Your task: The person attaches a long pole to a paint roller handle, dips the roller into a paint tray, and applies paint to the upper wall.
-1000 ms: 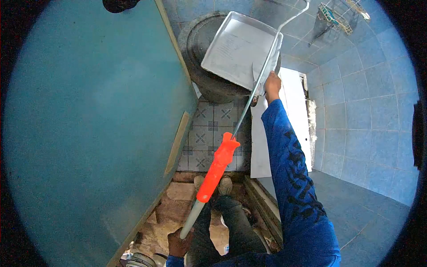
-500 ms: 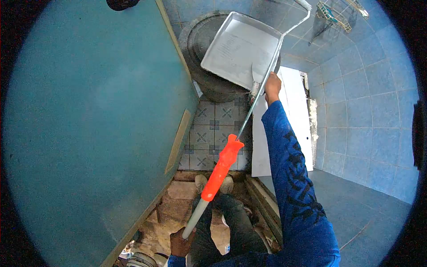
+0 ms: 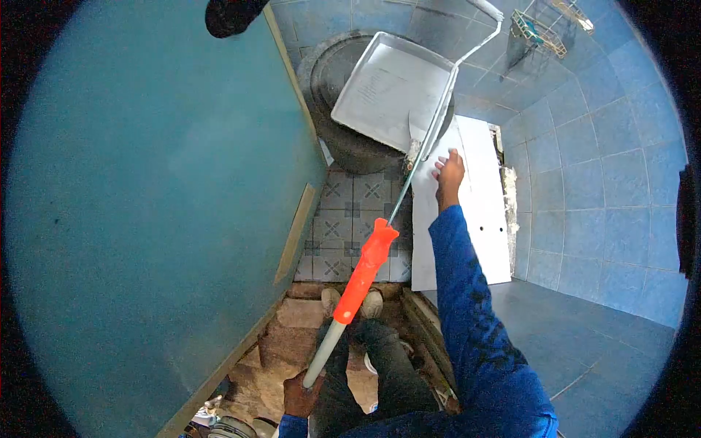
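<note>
My left hand [image 3: 298, 395] grips the lower end of a long pole with an orange handle [image 3: 363, 271], a paint roller whose thin metal shaft [image 3: 431, 135] runs up over a grey paint tray [image 3: 387, 87]. The tray rests tilted on a dark round drum [image 3: 330, 80]. My right hand [image 3: 449, 172] hovers just right of the shaft with its fingers apart, holding nothing, in front of a white panel [image 3: 478, 212]. The roller head [image 3: 488, 9] shows at the top edge.
A large teal door [image 3: 146, 219] fills the left side. Blue wall tiles [image 3: 606, 160] cover the right. Patterned floor tiles [image 3: 350, 212] lie below the drum. A wire basket [image 3: 539, 29] hangs at the top right. My shoes [image 3: 349, 301] stand on a rough stone threshold.
My right hand has let go of the roller shaft near the tray and pulled back down and to the right, fingers spread. The left hand keeps its hold on the pole.
</note>
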A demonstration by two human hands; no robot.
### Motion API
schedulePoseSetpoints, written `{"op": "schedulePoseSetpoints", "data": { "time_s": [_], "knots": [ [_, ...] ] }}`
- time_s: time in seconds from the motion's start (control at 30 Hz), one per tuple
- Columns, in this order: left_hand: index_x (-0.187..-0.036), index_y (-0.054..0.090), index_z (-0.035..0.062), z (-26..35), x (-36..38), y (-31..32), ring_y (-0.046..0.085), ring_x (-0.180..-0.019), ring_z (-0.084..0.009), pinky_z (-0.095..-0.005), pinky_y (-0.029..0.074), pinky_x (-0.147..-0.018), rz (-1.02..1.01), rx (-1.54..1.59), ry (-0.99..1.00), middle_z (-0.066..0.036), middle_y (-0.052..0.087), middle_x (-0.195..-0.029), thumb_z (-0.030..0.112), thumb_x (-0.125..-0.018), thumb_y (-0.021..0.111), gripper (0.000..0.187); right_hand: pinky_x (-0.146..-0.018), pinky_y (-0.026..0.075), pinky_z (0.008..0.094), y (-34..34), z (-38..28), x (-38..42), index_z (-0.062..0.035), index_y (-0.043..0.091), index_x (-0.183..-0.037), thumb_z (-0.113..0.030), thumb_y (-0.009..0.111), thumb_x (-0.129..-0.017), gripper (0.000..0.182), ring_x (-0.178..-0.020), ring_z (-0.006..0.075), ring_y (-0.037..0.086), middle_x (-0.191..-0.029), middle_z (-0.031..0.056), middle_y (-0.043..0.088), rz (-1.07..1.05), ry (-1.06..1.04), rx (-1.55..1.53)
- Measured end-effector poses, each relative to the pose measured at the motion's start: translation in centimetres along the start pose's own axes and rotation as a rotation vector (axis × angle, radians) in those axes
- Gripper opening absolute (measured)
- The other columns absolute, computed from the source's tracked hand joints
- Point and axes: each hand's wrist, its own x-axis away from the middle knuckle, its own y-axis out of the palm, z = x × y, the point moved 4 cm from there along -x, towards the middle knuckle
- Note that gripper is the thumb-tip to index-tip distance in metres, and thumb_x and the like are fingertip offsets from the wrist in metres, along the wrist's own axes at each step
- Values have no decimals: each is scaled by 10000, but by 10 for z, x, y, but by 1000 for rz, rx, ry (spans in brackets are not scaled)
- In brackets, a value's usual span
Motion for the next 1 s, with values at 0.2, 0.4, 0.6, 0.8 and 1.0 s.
{"op": "schedulePoseSetpoints", "data": {
  "time_s": [0.2,0.4,0.6,0.8,1.0],
  "knots": [
    [-924,722,15,9,15,3,617,-599,-182,-336,505,-595,91,148,-19,-143,667,-717,371,-855,709,363,-718,488,326,-42,8,136,-85,523,-1290,-479,393,-998,508,-893,186,605,-1048,95,623,-36,-112,-74],
    [-989,661,-12,7,27,7,635,-707,-183,-335,485,-642,-106,79,-124,-151,640,-731,350,-879,684,380,-643,466,250,-50,11,273,-76,550,-1268,-519,412,-989,541,-830,108,591,-919,34,637,-214,140,-179],
    [-872,705,-8,-6,24,13,604,-594,-236,-364,480,-590,-27,34,24,-158,627,-663,459,-857,681,468,-668,461,251,-46,2,348,-67,511,-1295,-521,388,-998,556,-802,96,552,-948,18,570,-417,80,-283],
    [-890,692,-10,-23,33,18,539,-540,-230,-382,448,-556,-129,151,78,-158,569,-612,449,-883,656,461,-732,475,306,-55,21,410,-26,465,-1283,-435,398,-1015,493,-823,137,557,-926,38,560,-417,38,-41],
    [-782,629,-7,-49,74,8,497,-528,-216,-390,418,-534,-175,121,122,-142,527,-584,416,-901,644,439,-709,487,307,-70,7,459,-15,507,-1135,-317,426,-1024,332,-765,164,613,-853,78,584,-401,-93,-34]
  ]
}}
